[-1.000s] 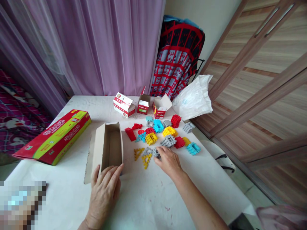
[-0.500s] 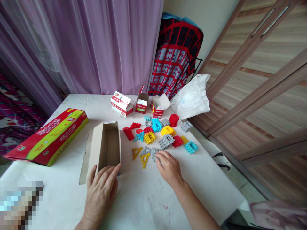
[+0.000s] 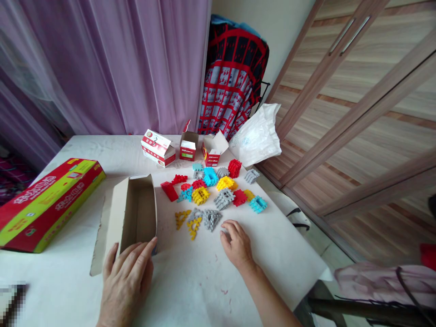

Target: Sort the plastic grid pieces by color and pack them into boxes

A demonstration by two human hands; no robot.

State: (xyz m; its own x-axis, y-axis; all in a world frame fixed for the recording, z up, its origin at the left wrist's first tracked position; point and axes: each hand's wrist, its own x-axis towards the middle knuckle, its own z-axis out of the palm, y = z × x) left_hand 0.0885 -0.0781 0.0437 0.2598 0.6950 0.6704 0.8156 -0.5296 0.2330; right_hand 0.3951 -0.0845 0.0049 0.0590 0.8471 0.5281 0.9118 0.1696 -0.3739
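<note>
Cardboard box (image 3: 120, 206), blocks (image 3: 200, 195) beside, cartons (image 3: 188, 151) beyond

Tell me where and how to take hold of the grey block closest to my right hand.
Pinch its right end, thumb on the near edge and fingers on the far one, likely best from the right. The grey block sits low on the table, a grey triangle crowds its left, its right side faces your right hand, and its toothed edges may give purchase.
</note>
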